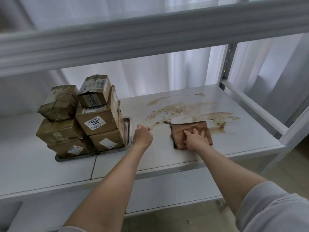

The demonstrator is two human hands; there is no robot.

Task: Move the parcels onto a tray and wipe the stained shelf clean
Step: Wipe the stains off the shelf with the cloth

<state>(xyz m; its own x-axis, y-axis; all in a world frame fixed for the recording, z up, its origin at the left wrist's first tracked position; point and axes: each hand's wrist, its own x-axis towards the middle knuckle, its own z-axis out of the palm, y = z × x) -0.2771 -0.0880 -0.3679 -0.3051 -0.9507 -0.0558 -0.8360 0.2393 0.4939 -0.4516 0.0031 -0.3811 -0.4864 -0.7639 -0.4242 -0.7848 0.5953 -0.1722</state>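
Parcels (98, 121) of brown taped cardboard sit stacked on the steel tray (129, 129) at centre left. Your right grip (195, 138), fingers spread flat, presses the brown terry cloth (182, 128) onto the white shelf (167, 156) below the tan stain (184, 109); your left grip (142, 134) is curled empty beside the tray.

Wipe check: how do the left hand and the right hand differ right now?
The left hand has its fingers curled with nothing visible in them; the right hand lies flat with fingers spread. The left hand is beside the tray, off the cloth; the right hand presses the brown cloth at the near edge of the stain. Both reach over the same white shelf, forearms bare.
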